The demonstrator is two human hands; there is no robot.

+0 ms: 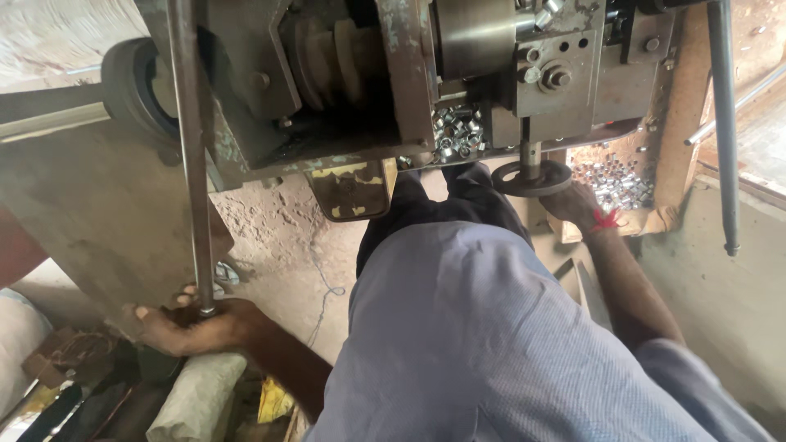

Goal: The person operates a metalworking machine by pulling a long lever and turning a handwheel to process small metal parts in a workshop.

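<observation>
Below the machine (pixel 409 82), my left hand (pixel 192 327) wraps its fingers around the long steel rod (pixel 190 164); my right hand (pixel 573 205) reaches under the round disc (pixel 532 178), its fingers seemingly hidden.

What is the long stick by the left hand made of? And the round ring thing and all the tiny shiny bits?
The long rod looks like dull grey metal, probably steel; the left hand grips its lower end. The round ring near the right hand seems dark, greasy metal. The small pieces gleam silver, likely polished or plated metal.
</observation>
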